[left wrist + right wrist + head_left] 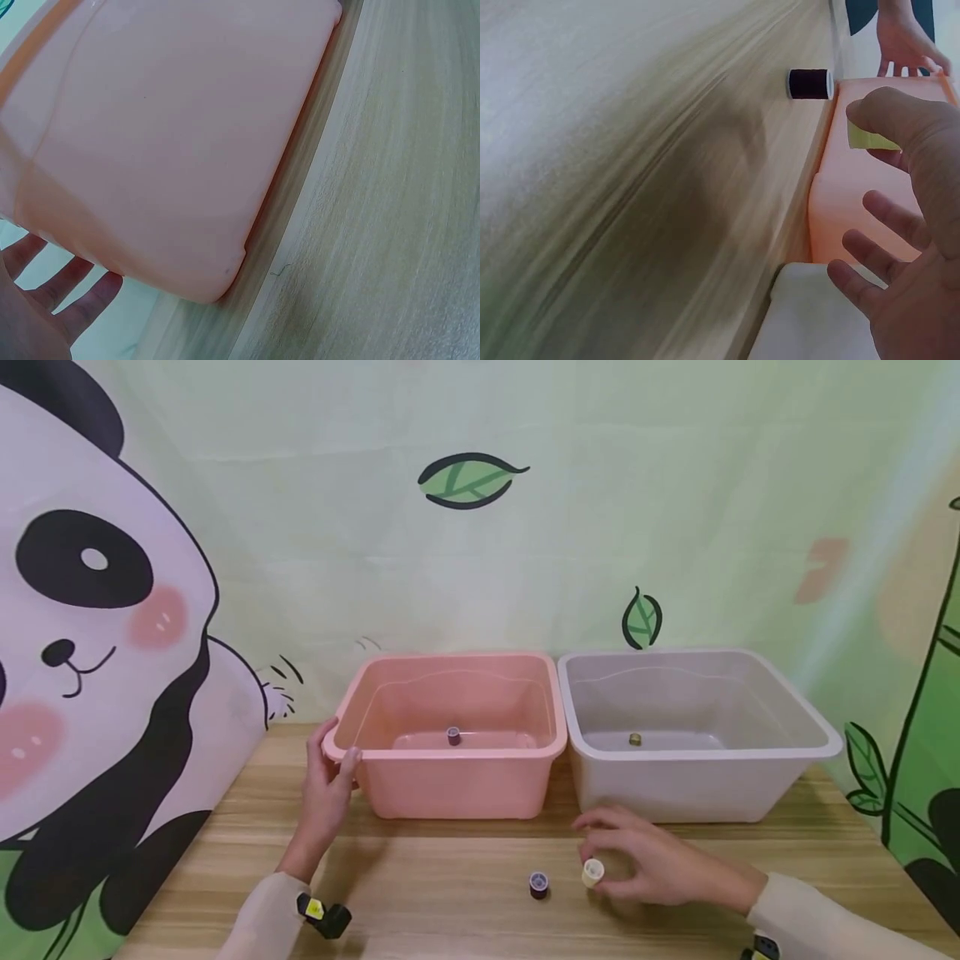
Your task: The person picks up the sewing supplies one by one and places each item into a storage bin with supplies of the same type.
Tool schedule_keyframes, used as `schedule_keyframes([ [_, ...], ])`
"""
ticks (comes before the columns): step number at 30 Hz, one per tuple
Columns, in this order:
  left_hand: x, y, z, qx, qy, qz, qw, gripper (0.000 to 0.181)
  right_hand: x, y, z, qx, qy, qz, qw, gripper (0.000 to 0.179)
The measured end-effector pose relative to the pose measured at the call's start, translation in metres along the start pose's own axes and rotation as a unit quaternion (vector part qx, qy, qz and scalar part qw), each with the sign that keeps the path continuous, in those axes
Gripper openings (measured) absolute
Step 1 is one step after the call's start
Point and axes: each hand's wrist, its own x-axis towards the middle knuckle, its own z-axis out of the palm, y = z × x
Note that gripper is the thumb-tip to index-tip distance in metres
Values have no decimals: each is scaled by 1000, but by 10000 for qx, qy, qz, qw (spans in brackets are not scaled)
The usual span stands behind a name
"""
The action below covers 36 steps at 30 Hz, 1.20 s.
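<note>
With thumb and index finger, my right hand (660,864) pinches a pale yellow spool of thread (592,872) low over the table; its other fingers are spread in the right wrist view. Just left of it a dark spool of thread (538,885) stands upright on the wood, white end up. My left hand (327,793) holds the left front corner of the pink basin (457,789), thumb at the front rim and fingers along the side. Inside that basin lies a small dark spool (453,737). A small olive-yellow spool (635,739) is in the grey basin (675,789).
Both basins stand side by side at the back of the wooden table (435,885), their rims nearly meeting. Behind them hangs a green cloth (330,527) printed with a panda and leaves.
</note>
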Motion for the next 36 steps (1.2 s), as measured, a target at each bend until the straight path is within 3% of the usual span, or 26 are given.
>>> schedule_keyframes([
  [11, -2, -2, 0, 102, 15, -91, 9999, 62, 4, -7, -9, -88, 60, -363, 9993, 31],
  [36, -1, 0, -1, 76, -1, -56, 10000, 63, 26, -35, -40, 50, -145, -361, 9992, 34],
])
